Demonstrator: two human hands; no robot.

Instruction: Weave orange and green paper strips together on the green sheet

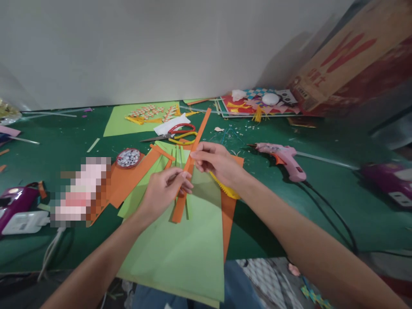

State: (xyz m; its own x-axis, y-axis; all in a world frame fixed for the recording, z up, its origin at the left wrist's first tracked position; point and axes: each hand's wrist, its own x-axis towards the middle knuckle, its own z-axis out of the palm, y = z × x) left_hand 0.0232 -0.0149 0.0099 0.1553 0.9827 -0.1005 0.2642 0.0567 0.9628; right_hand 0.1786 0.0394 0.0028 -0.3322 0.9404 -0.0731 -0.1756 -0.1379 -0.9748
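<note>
A long orange paper strip point(202, 125) slants up and away between my two hands, above the light green paper sheets point(180, 253). My left hand point(165, 189) is closed in a pinch around the strip's lower middle. Higher up, my right hand point(214, 161) pinches the same strip between thumb and fingers. Thin green strips point(189, 208) lie on the paper beneath it. Part of a yellow zigzag-edged tool point(225, 189) shows under my right wrist. Red-and-yellow-handled scissors point(175, 134) rest just beyond the hands, their blades pointing left.
A pink glue gun point(285, 159) lies at right with its cord trailing to the front edge. Left are a round container of small beads point(128, 158), orange paper point(128, 184) and a white charger point(25, 222). Woven paper pieces point(149, 113) lie behind; a brown bag point(347, 56) stands back right.
</note>
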